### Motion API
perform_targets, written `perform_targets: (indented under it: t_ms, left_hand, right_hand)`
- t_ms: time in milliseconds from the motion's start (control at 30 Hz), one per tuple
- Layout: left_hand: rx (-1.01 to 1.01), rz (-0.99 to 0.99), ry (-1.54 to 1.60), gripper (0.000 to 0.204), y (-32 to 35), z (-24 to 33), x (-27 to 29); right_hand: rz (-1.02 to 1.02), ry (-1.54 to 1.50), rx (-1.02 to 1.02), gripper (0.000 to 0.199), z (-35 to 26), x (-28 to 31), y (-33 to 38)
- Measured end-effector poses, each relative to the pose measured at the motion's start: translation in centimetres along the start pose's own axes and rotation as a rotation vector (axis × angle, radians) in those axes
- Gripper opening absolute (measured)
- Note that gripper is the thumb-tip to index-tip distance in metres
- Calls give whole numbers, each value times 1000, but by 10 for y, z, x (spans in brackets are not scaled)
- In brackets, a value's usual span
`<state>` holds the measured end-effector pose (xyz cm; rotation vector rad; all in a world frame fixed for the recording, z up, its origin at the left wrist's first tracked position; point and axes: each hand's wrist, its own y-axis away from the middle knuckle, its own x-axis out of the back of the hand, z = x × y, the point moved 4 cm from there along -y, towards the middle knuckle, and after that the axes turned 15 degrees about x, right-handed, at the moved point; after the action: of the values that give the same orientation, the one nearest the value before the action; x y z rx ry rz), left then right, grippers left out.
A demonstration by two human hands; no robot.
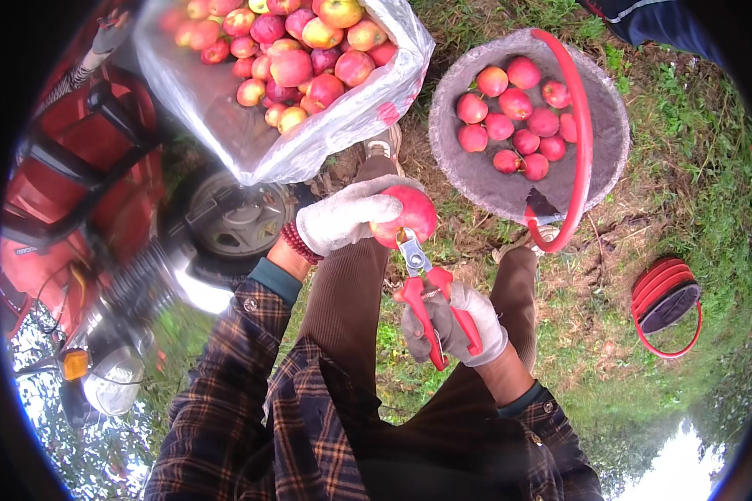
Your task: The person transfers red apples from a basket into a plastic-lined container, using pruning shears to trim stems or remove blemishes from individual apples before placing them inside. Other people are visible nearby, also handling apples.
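My left hand (340, 215), in a pale work glove, is closed round a red apple (415, 215). Red-handled pruning shears (426, 292) are gripped in my gloved right hand (464, 328). Their metal jaws meet the lower side of the apple, near its stem end; whether a stem lies between the blades is too small to tell. Ahead of my left hand is a container lined with clear plastic (309, 150), heaped with red and yellow apples (292, 67). A grey fleece-lined bucket (455, 188) with a red handle, farther right, has several red apples (515, 103) at its bottom.
A red three-wheeler or motorcycle (83, 192) with a wheel (234, 213) and headlamp (115, 380) stands at the left. On the grass at the right lies a red bucket (664, 292) with a dark inside. Another person's gloved hand (111, 35) and a dark blue sleeve or trouser leg (664, 29) show at the upper edges.
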<state>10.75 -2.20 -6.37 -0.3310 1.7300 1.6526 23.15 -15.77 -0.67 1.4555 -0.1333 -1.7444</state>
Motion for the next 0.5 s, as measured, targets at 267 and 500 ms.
perform_targets:
  t_ms: [267,500]
  left_hand:
    - [76,71,0,76,17,-2,13]
    - [-639,825,136,48,51,39,142]
  right_hand:
    - [45,167,-5,56,11,0,-3]
    - [35,702,-221,44,15,32,18]
